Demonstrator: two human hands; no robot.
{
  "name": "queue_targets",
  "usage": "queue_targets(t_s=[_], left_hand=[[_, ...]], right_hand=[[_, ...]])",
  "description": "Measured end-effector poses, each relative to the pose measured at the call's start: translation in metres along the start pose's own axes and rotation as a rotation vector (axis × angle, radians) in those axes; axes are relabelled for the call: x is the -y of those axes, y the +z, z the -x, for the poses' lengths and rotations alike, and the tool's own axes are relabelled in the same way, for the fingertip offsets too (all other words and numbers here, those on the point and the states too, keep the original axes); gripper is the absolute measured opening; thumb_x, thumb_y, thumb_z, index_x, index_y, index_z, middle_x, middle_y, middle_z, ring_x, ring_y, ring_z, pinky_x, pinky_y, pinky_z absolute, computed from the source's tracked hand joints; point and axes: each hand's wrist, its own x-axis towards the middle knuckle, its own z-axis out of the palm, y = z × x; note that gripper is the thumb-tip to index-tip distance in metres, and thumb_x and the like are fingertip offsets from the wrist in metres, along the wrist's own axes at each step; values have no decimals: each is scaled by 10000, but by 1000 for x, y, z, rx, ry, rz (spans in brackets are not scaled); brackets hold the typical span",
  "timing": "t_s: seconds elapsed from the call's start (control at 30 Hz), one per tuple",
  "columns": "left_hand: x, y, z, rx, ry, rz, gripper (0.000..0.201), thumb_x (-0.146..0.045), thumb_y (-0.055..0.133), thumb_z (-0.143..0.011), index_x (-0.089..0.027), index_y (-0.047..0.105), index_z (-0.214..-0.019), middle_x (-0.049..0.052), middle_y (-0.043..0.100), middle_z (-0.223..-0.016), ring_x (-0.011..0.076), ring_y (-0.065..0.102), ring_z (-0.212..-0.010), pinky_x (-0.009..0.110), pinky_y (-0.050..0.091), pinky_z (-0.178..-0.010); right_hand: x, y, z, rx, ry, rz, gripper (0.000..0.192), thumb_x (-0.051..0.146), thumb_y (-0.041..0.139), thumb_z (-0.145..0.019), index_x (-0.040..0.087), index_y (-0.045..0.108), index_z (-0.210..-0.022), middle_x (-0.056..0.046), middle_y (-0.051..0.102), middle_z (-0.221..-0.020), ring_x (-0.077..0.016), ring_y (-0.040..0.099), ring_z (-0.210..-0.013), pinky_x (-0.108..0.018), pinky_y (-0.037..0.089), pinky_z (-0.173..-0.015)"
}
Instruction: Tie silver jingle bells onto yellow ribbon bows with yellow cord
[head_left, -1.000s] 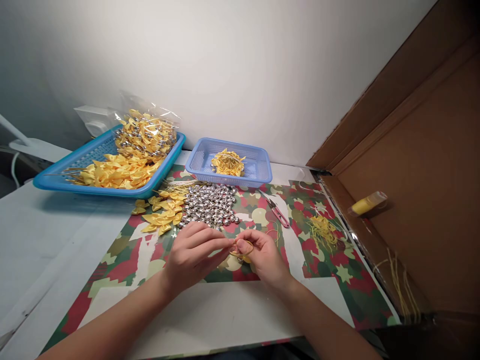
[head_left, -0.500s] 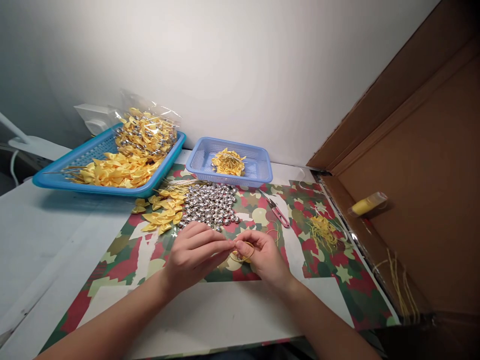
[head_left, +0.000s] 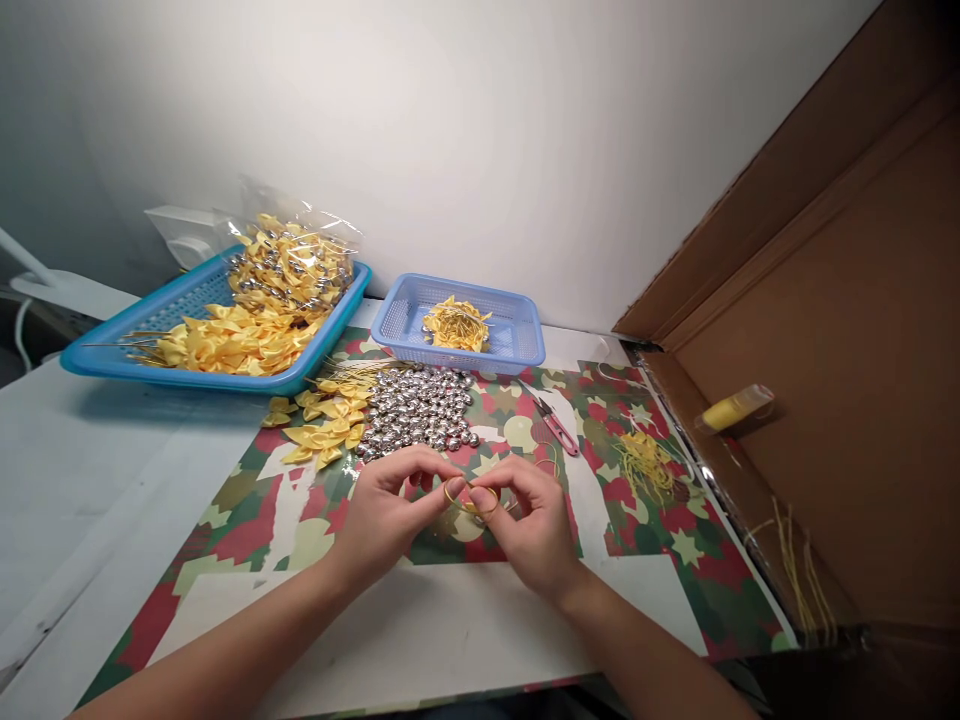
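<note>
My left hand (head_left: 401,510) and my right hand (head_left: 531,520) meet over the table, thumbs and forefingers pinched close together. Between them a thin yellow cord (head_left: 491,502) is looped, and each hand pinches part of it. Something yellow shows just under the fingertips, mostly hidden. Beyond my left hand lies a pile of silver bells (head_left: 420,408), with yellow ribbon bows (head_left: 330,425) on cords at its left. Pink-handled thread snips (head_left: 556,425) rest to the right of the pile.
A blue basket (head_left: 97,365) holds yellow bows and a filled clear bag (head_left: 292,265). Behind the bells stands a smaller blue basket (head_left: 517,345) with a yellow bundle. Cut yellow cords (head_left: 646,468) lie at right. A cardboard wall (head_left: 825,300) carries a yellow tube (head_left: 735,408).
My left hand has turned from lying flat, fingers stretched, to a pinch with its thumb showing. The cord loop now spans both thumbs. My right hand stays nearly in place.
</note>
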Motion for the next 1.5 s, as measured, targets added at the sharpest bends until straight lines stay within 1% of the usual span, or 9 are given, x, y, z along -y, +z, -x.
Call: queue_targets(t_s=[0.13, 0.27, 0.57, 0.9, 1.0, 1.07, 1.17, 1.3, 1.5], left_hand=[[1, 2, 0, -3, -126, 89, 141, -290, 733, -748, -178, 717, -665, 31, 663, -634, 134, 573, -575, 230, 463, -490], [1, 3, 0, -23, -183, 137, 187, -330, 749, -729, -170, 709, -641, 35, 659, -627, 131, 564, -547, 222, 444, -449], [1, 2, 1, -6, -128, 59, 136, -284, 728, -751, -182, 722, -661, 29, 665, -623, 136, 579, -573, 228, 454, -485], [0, 3, 3, 60, -91, 11, 150, -273, 685, -799, -184, 722, -684, 22, 670, -622, 129, 560, -570, 231, 433, -496], [1, 3, 5, 53, -39, -64, 104, -247, 677, -804, -194, 722, -726, 25, 692, -676, 137, 581, -607, 229, 439, -501], [1, 3, 6, 53, 35, -143, 53, -218, 683, -794, -203, 732, -809, 38, 713, -766, 150, 612, -669, 233, 461, -528], [2, 1, 6, 80, 161, -211, 138, -184, 681, -796, -212, 734, -920, 60, 718, -876, 174, 648, -775, 262, 516, -630], [3, -1, 5, 108, 247, -231, 109, -164, 661, -828, -222, 738, -880, 36, 709, -809, 158, 647, -739, 265, 516, -664], [5, -2, 4, 107, 322, -242, 115, -145, 656, -833, -219, 730, -881, 24, 705, -772, 148, 634, -712, 256, 497, -657]], right_hand=[[0, 1, 1, -30, 23, -16, 97, 262, 661, -821, 201, 709, -762, -28, 654, -680, -151, 575, -653, -284, 463, -609], [-2, 3, 2, -38, 55, -38, 91, 252, 672, -812, 208, 726, -754, -30, 680, -690, -153, 589, -651, -288, 471, -610], [-5, 4, 2, -64, 47, -22, 85, 250, 674, -814, 209, 747, -828, -40, 699, -727, -162, 613, -685, -288, 486, -625], [-3, 3, 0, -15, 99, -51, 129, 246, 615, -810, 183, 695, -729, -39, 655, -695, -157, 576, -664, -276, 462, -613], [-4, 3, 0, -19, 140, -86, 126, 250, 622, -794, 181, 676, -704, -30, 634, -678, -147, 551, -643, -266, 445, -594], [-6, 2, 0, -10, 166, -115, 126, 254, 624, -789, 178, 669, -700, -32, 632, -688, -147, 557, -650, -268, 448, -600], [-8, 1, 0, 20, 198, -180, 136, 271, 627, -789, 174, 667, -703, -38, 639, -715, -153, 579, -673, -273, 460, -615], [-9, 0, -1, 48, 242, -247, 171, 316, 642, -777, 172, 671, -690, -22, 617, -674, -126, 534, -604, -249, 422, -548], [-8, 2, -3, 56, 296, -342, 174, 318, 668, -730, 165, 663, -648, -7, 592, -623, -107, 502, -561, -236, 405, -530]])
